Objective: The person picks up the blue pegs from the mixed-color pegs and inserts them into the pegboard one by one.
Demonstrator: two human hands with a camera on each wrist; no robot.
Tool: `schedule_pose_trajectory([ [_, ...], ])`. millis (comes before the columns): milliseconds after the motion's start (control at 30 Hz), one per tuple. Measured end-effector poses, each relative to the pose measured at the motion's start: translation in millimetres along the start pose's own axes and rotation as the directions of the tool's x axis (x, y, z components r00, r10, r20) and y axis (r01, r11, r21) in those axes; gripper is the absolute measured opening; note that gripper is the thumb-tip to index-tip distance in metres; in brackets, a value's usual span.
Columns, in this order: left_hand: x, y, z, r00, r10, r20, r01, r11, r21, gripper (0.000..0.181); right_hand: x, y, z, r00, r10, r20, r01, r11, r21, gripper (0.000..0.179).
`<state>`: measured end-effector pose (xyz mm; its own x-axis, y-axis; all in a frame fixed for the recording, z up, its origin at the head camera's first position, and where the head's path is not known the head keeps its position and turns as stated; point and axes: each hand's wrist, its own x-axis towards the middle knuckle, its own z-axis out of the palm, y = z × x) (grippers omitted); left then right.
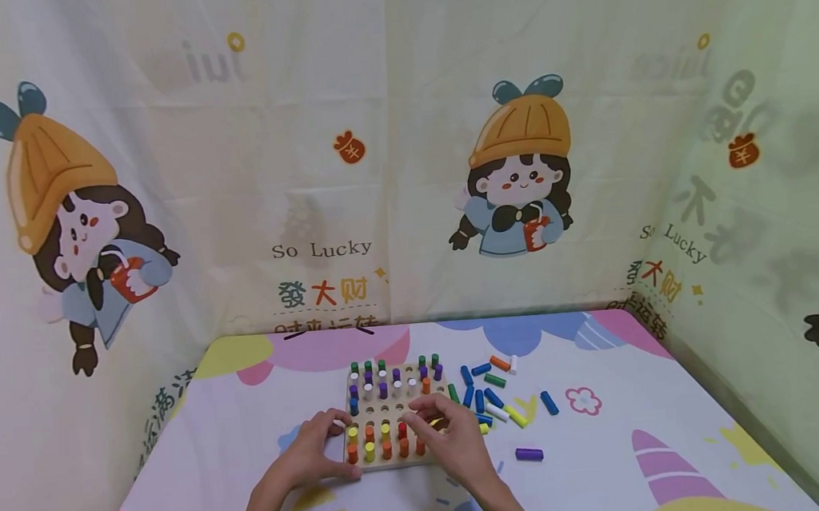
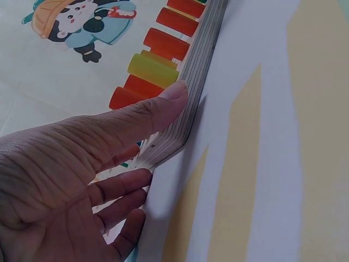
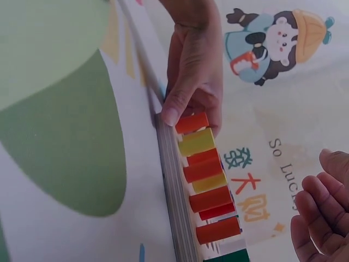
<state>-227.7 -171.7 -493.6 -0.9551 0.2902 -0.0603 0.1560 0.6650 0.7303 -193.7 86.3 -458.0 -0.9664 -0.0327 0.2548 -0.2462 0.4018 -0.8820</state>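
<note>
A wooden pegboard (image 1: 390, 467) with rows of coloured pegs lies on the table. My left hand (image 1: 314, 449) grips its near left corner. In the left wrist view, the thumb (image 2: 173, 91) presses the board's layered front edge, beside an orange peg (image 2: 143, 87). Over the board's middle right is my right hand (image 1: 456, 440), fingertips above the holes near a red peg (image 1: 402, 430). In the right wrist view, its fingers (image 3: 319, 210) are loosely bent, with no peg visible between them and the thumb. Green, purple and white pegs fill much of the back rows.
Loose pegs lie right of the board, among them a blue peg (image 1: 549, 402), an orange peg (image 1: 500, 363) and a green peg (image 1: 495, 379). A purple peg (image 1: 529, 454) lies nearer the front. A patterned cloth (image 1: 417, 167) hangs behind the table.
</note>
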Motion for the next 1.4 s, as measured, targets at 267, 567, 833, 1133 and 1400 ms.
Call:
schedule_pose_trajectory([
  [267,1.5,-1.8,0.3,1.0,0.004,0.002,-0.004,1.0,0.001,0.068,-1.9,5.0,-11.8,1.0,-0.008,-0.01,0.008,1.0,-0.015,0.019],
  [567,1.7,-1.1,-0.6,1.0,-0.008,-0.001,0.008,1.0,-0.002,0.069,0.7,17.9,-28.8,0.999,0.012,-0.038,-0.015,0.997,-0.075,0.02],
  [833,2.2,-2.4,-0.6,1.0,-0.005,0.002,0.005,1.0,-0.003,0.068,1.2,28.8,-38.8,0.998,0.016,-0.061,-0.024,0.991,-0.135,0.018],
  [1133,2.5,-4.0,0.2,1.0,-0.006,0.0,0.006,1.0,-0.004,0.069,3.4,39.2,-45.7,0.997,0.036,-0.062,-0.046,0.986,-0.163,0.015],
  [1400,2.1,-1.8,-0.3,1.0,-0.017,0.001,0.017,1.0,-0.013,0.068,3.8,52.4,-49.4,0.996,0.073,-0.054,-0.082,0.979,-0.186,0.015],
])
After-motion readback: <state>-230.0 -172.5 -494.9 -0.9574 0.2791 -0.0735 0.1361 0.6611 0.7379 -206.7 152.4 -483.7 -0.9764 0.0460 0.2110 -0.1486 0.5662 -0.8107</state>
